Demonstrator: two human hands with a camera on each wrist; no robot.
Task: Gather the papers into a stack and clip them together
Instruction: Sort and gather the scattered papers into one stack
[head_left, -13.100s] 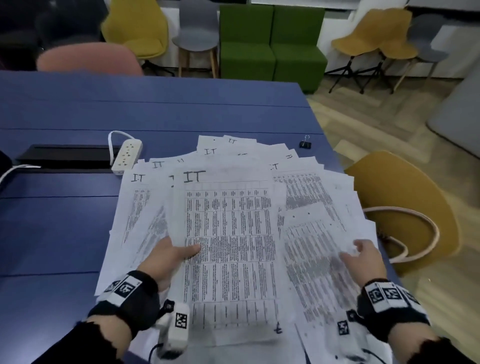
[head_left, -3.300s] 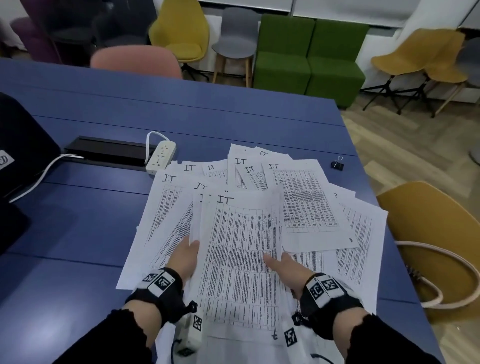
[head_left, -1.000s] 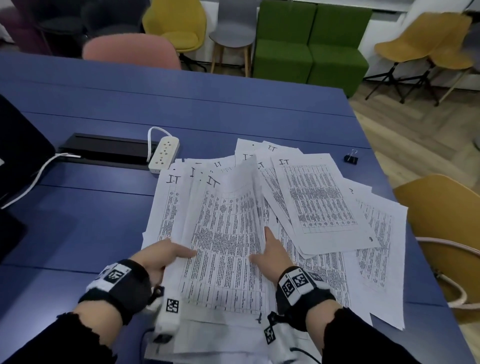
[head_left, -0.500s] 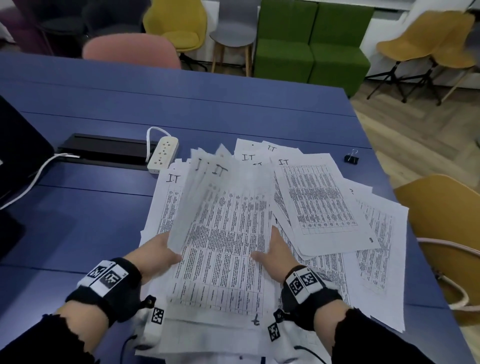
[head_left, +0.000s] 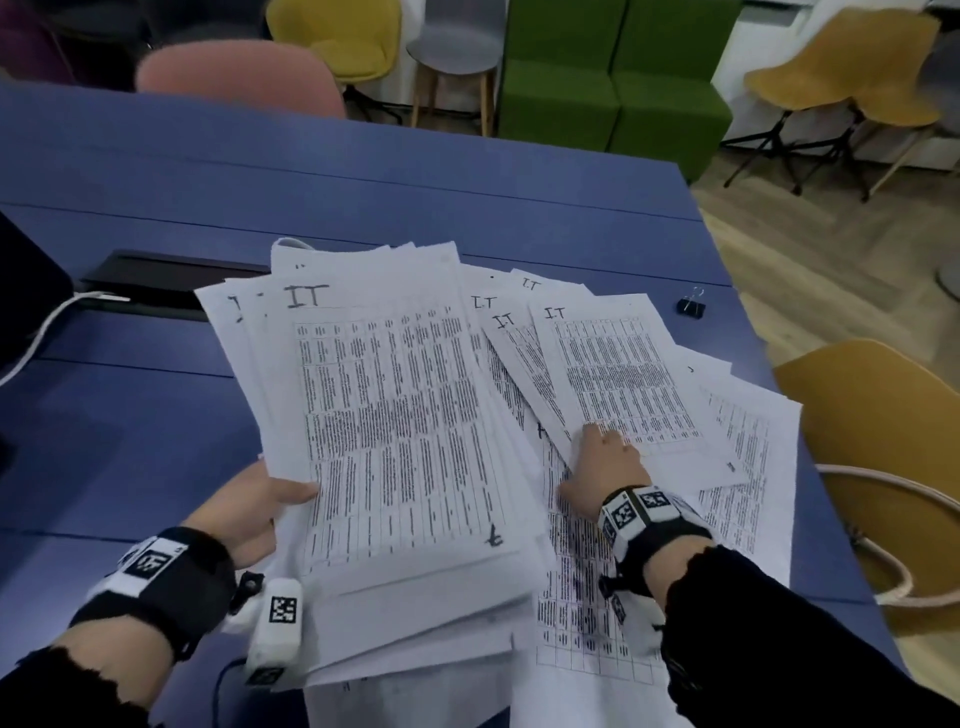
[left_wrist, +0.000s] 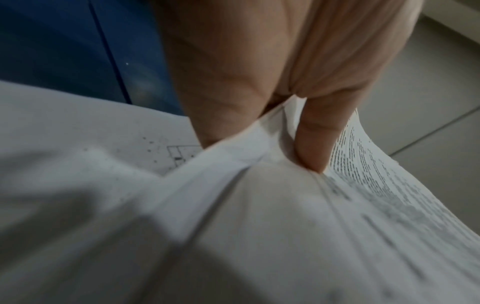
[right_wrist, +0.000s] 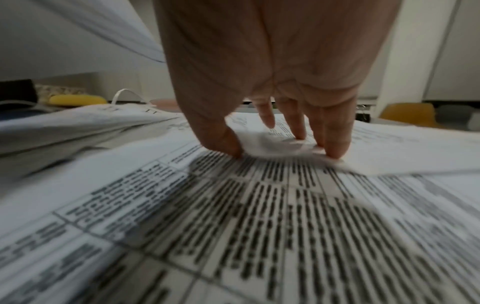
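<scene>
My left hand is gripping a sheaf of papers, and the sheaf is hiding my fingers underneath; only the thumb is showing on top. The lifted sheets are covering the power strip, leaving just a loop of its white cable peeking out above their far edge. The print on every page is blurring into grey bars, so I cannot read anything but the big "IT" headings. Under my right hand the lower sheets are overlapping, and I cannot count them. The nearest pages are running off the picture's bottom edge. The binder clip near the tabletop's right edge is too small to make out in detail.
</scene>
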